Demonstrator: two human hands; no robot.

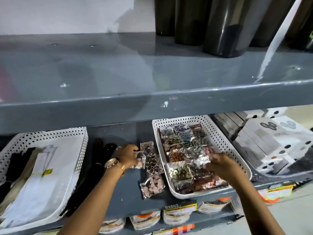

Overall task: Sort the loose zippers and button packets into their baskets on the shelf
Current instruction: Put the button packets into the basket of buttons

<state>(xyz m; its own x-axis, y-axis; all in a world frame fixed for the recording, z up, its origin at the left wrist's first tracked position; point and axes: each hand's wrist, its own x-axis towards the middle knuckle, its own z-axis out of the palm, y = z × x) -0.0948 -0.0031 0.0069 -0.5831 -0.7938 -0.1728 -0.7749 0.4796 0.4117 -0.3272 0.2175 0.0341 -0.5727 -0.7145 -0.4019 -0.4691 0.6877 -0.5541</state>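
Observation:
A white perforated basket (228, 143) on the grey shelf holds several clear packets of buttons. My right hand (220, 164) reaches into it and grips a button packet (201, 161). Loose button packets lie on the shelf to the left of that basket, among them a pink-button packet (152, 185) and a dark one (153, 164). My left hand (127, 155), with a wristwatch, pinches a loose button packet (140, 154) at the top of that row. Dark loose zippers (96, 167) lie beside a second white basket (81, 150) with black, beige and white zippers.
The grey upper shelf (135, 106) overhangs close above the baskets and carries dark cylinders (223, 28). White boxes (271, 146) sit at the right of the lower shelf. Bagged goods (145, 219) and price labels sit below the shelf's front edge.

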